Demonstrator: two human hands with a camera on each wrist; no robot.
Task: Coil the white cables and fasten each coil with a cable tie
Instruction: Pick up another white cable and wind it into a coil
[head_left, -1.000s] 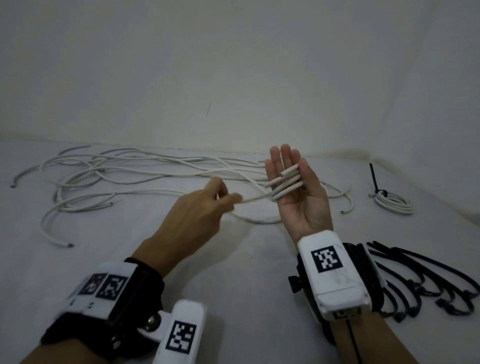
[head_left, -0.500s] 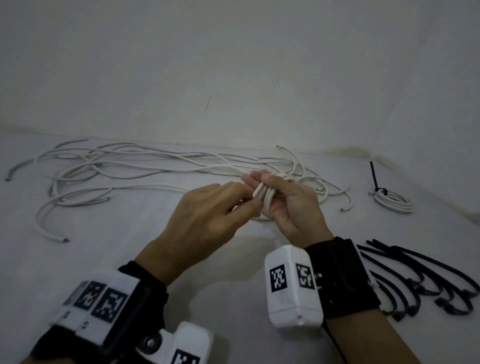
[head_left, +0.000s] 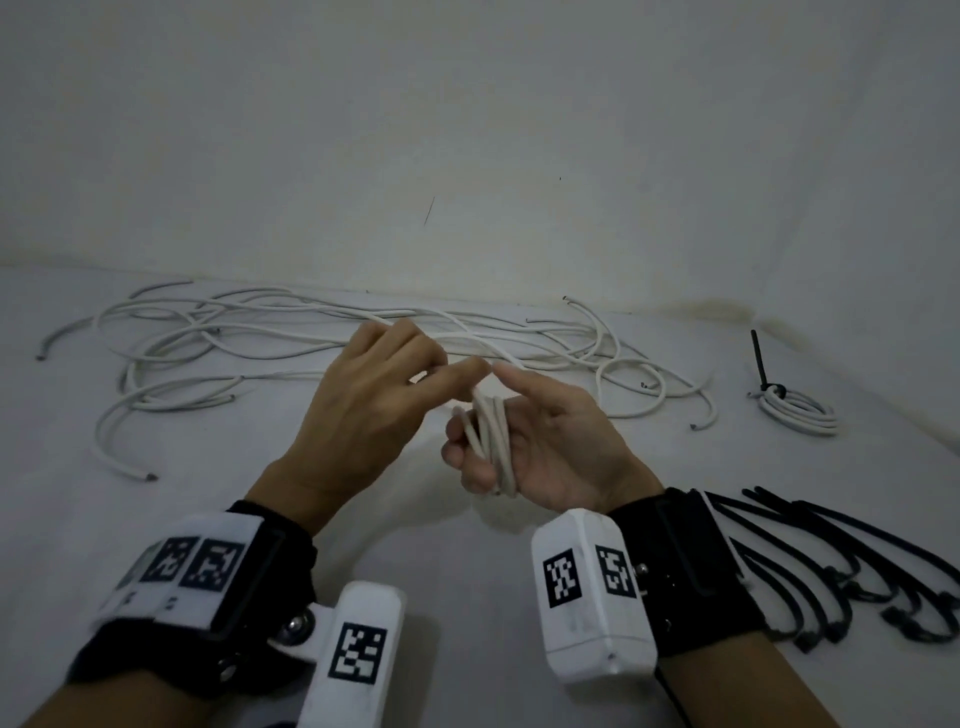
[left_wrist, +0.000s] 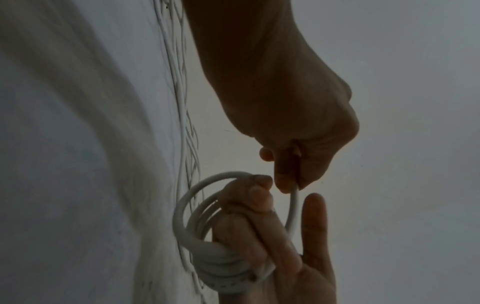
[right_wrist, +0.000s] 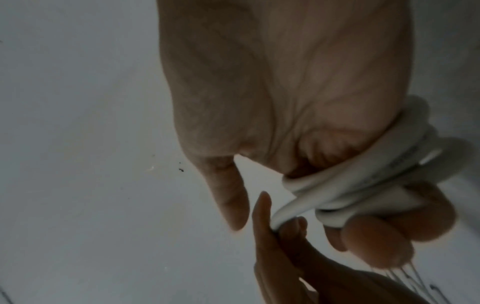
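While the right hand (head_left: 550, 441) curls its fingers through a coil (head_left: 491, 441) of about four white turns, its thumb juts out straight toward 11 o'clock. The left hand (head_left: 374, 400) pinches the cable running off that coil between thumb and forefinger, just above the turns; the left wrist view shows the strand (left_wrist: 294, 207) leaving the pinch and curving down into the loops (left_wrist: 221, 265) wrapped round the right fingers (left_wrist: 249, 222). In the right wrist view the same turns (right_wrist: 376, 174) cross the curled fingers, and the left thumb (right_wrist: 262, 218) presses the strand at 6 o'clock of the palm.

Beyond the hands, at 12 o'clock across the white surface (head_left: 260, 519), lies a heap of loose cables (head_left: 249, 343); the exact count cannot be told, though several cut ends show. At 2 o'clock sits one finished coil (head_left: 797, 413), bound by one black tie (head_left: 759, 361) whose tail sticks up. At 4 o'clock, just beside the right wrist strap, spare ties (head_left: 831, 566) are fanned out, roughly seven, though they overlap too much to be sure.
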